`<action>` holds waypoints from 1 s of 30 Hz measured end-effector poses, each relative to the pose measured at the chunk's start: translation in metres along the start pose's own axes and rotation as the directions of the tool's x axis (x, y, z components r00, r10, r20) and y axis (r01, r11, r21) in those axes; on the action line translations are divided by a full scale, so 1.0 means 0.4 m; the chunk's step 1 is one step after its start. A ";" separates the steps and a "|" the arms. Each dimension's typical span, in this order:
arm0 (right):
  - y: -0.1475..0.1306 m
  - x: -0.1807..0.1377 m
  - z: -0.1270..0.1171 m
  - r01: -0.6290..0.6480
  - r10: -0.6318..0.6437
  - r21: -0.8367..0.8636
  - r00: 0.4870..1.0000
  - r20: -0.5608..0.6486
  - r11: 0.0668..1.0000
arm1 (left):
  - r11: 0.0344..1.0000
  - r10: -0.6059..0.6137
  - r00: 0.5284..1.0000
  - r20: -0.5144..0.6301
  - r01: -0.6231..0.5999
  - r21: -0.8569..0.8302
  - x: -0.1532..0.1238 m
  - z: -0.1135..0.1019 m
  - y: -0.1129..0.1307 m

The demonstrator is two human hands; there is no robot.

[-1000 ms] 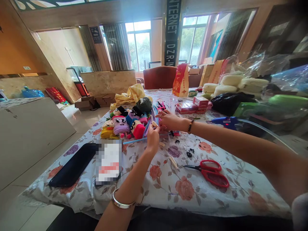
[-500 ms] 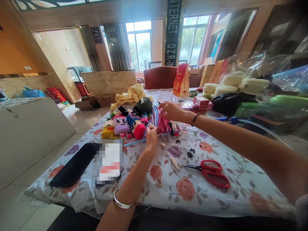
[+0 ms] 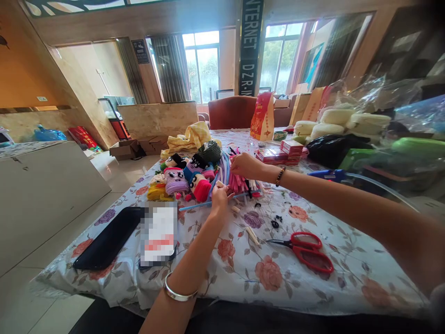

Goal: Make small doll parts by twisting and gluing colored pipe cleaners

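Observation:
My left hand (image 3: 220, 198) is closed around a small cream-coloured piece (image 3: 219, 184), its kind too small to make out. Above the pink pipe cleaners (image 3: 238, 183) my right hand (image 3: 246, 166) has its fingers curled together; whatever lies between them is hidden. Lavender and pale blue pipe cleaners (image 3: 222, 168) run in a bundle between the two hands. Left of them sit several dolls with stitched faces, among them a purple one (image 3: 174, 181) and a red and cream one (image 3: 200, 187). A thin light-blue stick (image 3: 195, 206) lies by my left hand.
Red-handled scissors (image 3: 311, 253) lie at the right front, near cream scraps (image 3: 252, 235) and black bits (image 3: 275, 224). A black phone (image 3: 109, 239) rests at the left. Behind are a blue glue gun (image 3: 327, 175), red boxes (image 3: 291, 147) and a black bag (image 3: 328, 150).
My right hand has drawn its fingers in, from spread over the pipe cleaners to curled together. My left hand stays in nearly the same place, with its fingers slightly shifted.

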State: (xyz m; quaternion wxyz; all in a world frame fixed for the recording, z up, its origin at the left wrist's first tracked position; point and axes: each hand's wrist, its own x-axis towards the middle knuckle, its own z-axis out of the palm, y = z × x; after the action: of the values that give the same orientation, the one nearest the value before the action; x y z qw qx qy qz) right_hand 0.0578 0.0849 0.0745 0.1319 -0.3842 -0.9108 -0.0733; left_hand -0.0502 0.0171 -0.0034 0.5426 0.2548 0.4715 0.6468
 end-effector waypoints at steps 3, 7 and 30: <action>-0.004 -0.004 0.006 0.044 -0.044 0.035 0.999 0.017 0.998 | 1.000 -0.014 1.000 -0.018 0.014 -0.008 -0.002 0.004 0.002; -0.014 -0.008 0.001 0.068 -0.068 0.078 0.998 -0.001 0.995 | 0.999 -0.029 0.999 -0.032 0.028 -0.020 -0.001 0.009 0.004; -0.145 -0.197 -0.182 0.441 0.329 0.828 0.769 -0.548 0.347 | 0.999 0.001 0.999 0.043 -0.003 0.040 -0.025 0.003 0.005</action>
State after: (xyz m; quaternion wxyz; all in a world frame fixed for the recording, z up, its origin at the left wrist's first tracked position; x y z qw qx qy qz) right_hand 0.0822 -0.0259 0.1187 0.6224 -0.1533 -0.6930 0.3299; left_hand -0.0473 0.0084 0.0008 0.5467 0.2799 0.4725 0.6320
